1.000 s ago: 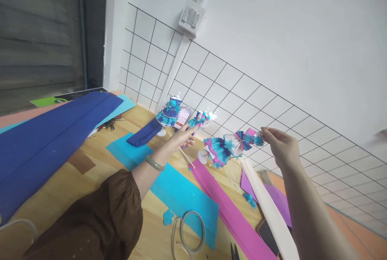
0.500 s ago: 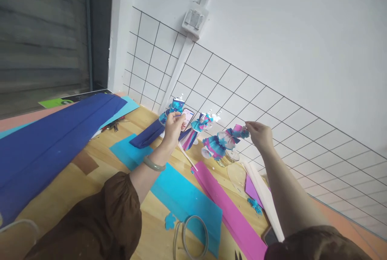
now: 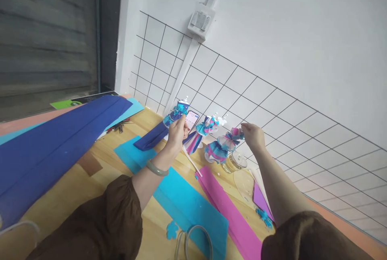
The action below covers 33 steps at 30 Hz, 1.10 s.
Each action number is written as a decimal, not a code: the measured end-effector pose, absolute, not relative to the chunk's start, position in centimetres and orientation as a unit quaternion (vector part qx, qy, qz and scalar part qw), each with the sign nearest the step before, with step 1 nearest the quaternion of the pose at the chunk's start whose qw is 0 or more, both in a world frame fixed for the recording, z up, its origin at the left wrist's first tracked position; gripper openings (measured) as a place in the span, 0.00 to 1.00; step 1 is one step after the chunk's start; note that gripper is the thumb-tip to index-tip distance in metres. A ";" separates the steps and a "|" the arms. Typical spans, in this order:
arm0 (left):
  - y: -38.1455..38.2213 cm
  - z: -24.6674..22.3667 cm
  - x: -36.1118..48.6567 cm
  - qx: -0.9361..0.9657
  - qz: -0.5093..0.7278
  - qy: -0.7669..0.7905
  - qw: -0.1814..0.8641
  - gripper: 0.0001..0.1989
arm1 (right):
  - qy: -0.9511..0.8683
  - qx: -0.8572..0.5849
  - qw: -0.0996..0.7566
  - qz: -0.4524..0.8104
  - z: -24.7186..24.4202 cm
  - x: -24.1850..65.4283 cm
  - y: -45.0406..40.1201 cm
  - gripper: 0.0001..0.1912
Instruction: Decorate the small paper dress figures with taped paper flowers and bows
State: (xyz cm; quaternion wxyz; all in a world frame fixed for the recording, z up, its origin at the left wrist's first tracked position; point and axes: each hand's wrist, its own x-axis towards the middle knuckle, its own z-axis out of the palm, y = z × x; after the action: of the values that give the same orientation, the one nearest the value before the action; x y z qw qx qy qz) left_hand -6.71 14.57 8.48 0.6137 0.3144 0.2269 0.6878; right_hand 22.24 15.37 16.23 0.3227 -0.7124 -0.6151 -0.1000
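Your right hand (image 3: 254, 136) is at the far side of the table (image 3: 151, 211); its fingers are narrow, pinched on the top of the right doll (image 3: 223, 147), which wears a blue, pink and white ruffled dress; whether the base of this doll touches the table, I cannot tell.

Your left hand (image 3: 177, 132) is in front of the left doll (image 3: 179, 109), dressed in blue; its fingers are bent, but I cannot tell if they hold the doll or only pass before it; your wrist wears a bracelet (image 3: 157, 170).

Between the two hands there is the middle doll (image 3: 203, 129), with a striped skirt; a phone (image 3: 192, 119) with its screen lit is just beside your left hand; a glass jar (image 3: 236, 162) is near the right doll, on its right side.

Nearer to you lie a light blue sheet (image 3: 193, 203), partly under your left forearm in the view, and a pink strip (image 3: 226, 211) to its right; a big dark blue sheet (image 3: 54, 143) covers the left side.
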 end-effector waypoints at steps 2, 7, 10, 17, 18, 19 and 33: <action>14.5 8.5 -6.6 0.313 0.685 0.227 0.617 0.23 | -0.617 -0.709 0.325 -0.107 16.2 22.4 15.8 0.19; 14.5 8.6 -6.6 0.307 0.681 0.229 0.624 0.22 | -0.631 -0.696 0.321 -0.123 16.2 22.5 16.4 0.19; 14.4 8.6 -6.6 0.302 0.681 0.223 0.629 0.22 | -0.643 -0.689 0.308 -0.132 16.1 22.3 16.5 0.19; 14.3 8.8 -6.5 0.282 0.672 0.201 0.654 0.19 | -0.649 -0.692 0.289 -0.130 16.0 22.3 16.5 0.21; 14.3 8.8 -6.5 0.280 0.670 0.198 0.659 0.19 | -0.647 -0.695 0.289 -0.124 15.9 22.4 16.6 0.21; 14.3 8.8 -6.5 0.277 0.668 0.195 0.663 0.19 | -0.644 -0.697 0.291 -0.118 15.9 22.4 16.6 0.22; 14.7 8.4 -6.3 0.260 0.658 0.177 0.684 0.19 | -0.626 -0.695 0.349 -0.063 14.9 22.8 16.5 0.22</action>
State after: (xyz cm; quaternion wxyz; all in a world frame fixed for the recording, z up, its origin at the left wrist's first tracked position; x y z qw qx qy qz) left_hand -6.32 14.66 8.36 0.6842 0.2596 0.1774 0.6581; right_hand 22.84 16.52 14.89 0.3494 -0.6947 -0.6256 -0.0635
